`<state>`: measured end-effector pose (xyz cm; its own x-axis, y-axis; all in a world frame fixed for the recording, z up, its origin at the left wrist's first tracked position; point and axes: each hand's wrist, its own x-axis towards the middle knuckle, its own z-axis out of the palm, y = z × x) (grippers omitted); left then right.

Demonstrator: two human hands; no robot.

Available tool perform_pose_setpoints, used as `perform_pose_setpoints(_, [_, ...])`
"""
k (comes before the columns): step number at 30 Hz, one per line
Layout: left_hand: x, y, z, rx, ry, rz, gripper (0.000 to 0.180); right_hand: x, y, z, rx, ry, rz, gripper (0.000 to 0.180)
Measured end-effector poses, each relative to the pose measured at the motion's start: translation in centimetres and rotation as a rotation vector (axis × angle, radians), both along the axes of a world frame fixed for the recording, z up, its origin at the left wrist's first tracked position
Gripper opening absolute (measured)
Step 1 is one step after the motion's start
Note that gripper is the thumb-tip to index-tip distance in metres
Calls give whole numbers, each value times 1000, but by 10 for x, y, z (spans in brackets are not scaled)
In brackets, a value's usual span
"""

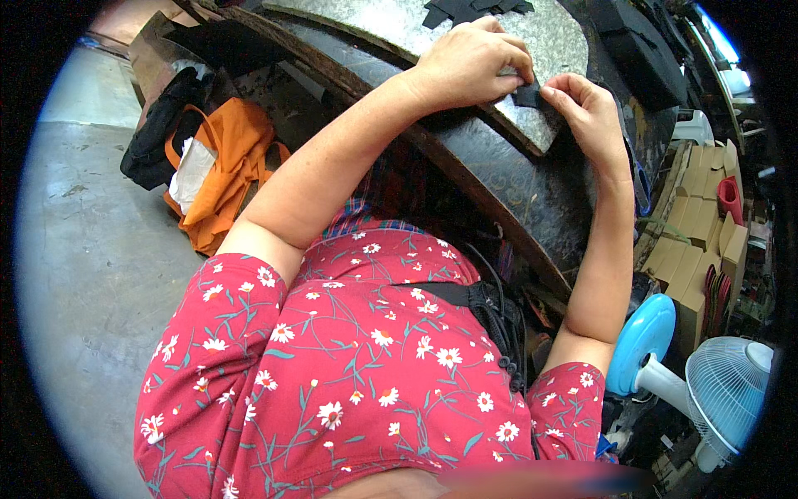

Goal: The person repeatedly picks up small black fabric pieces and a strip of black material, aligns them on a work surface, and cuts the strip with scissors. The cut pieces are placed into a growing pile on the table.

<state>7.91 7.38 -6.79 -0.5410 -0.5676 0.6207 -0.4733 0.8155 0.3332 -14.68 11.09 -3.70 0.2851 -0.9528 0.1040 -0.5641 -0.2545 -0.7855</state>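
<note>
A small black piece of material [526, 96], flat and roughly square, is pinched between my two hands above the edge of a grey speckled slab [544, 50]. My left hand [478, 62] grips its left side with curled fingers. On its right side, the thumb and forefinger of my right hand [588, 116] close on the edge. More black cut pieces [470, 10] lie in a loose pile on the slab, beyond my left hand. What exactly the black material is, I cannot make out.
Under the slab is a dark worn tabletop [532, 195]. A bulky black block [636, 54] stands at the far right. Cardboard boxes [686, 216] and a blue and white fan [727, 399] are to my right. An orange bag [237, 141] sits at the left.
</note>
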Motion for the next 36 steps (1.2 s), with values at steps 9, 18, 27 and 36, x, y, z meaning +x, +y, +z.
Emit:
perform_pose_setpoints(9, [-4, 1, -1, 17, 37, 35, 20, -3, -4, 4, 37, -38, 37, 22])
perform_pose_setpoints(18, [-3, 3, 1, 34, 31, 46, 27, -4, -7, 5, 35, 35, 52, 23])
perform_pose_setpoints(27, [0, 6, 4, 6, 24, 18, 22, -4, -8, 4, 33, 74, 49, 22])
perform_pose_setpoints(36, [0, 6, 4, 0, 37, 9, 22, -4, -7, 3, 15, 103, 29, 19])
